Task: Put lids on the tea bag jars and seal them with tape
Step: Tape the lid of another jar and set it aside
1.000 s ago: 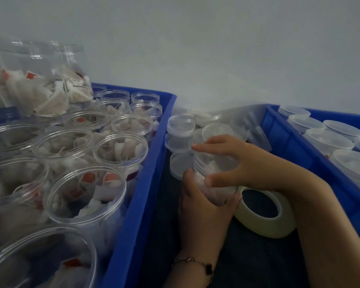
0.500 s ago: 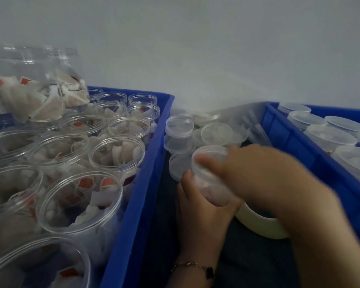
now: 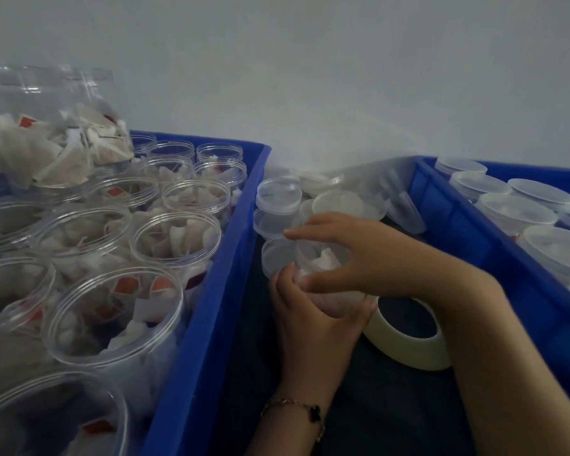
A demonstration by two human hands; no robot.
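Note:
A clear jar of tea bags (image 3: 326,278) stands between the two blue crates. My left hand (image 3: 310,317) wraps around its lower body from the near side. My right hand (image 3: 369,255) sits on top, fingers spread over the clear lid (image 3: 320,250) on the jar's mouth. A roll of pale tape (image 3: 412,337) lies flat on the dark surface just right of the jar, partly under my right forearm. Loose clear lids (image 3: 278,195) are piled behind the jar.
The left blue crate (image 3: 211,291) holds several open jars of tea bags (image 3: 175,235). A large clear container of tea bags (image 3: 53,136) stands at its far left. The right blue crate (image 3: 468,232) holds several lidded jars (image 3: 514,212). A pale wall rises behind.
My right hand has shifted round on the lid, from a blurred sweep over the jar to fingers spread on top. My left hand has kept its hold on the jar.

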